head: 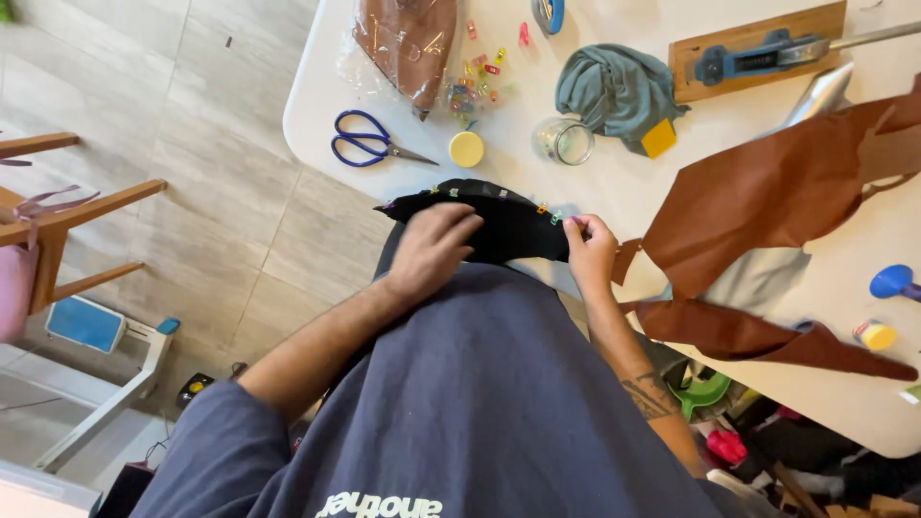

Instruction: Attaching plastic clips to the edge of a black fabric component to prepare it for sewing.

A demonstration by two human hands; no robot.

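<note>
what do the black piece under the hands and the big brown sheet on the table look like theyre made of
The black piece looks like matte cloth or soft leather: it is dull, bends limply, and small coloured clips line its edge. The left hand rests on it; the right hand pinches its end. The brown sheet looks like leather: smooth, faintly shiny, with raw, uneven edges. Neither is certain.

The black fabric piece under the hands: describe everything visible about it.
The black fabric piece is a dark, curved, matte cloth lying flat at the white table's near edge. Small coloured clips line its upper curved edge. The left hand lies flat on its left part; the right hand pinches its right end by a clip. Its lower edge is hidden by the navy shirt.
</note>
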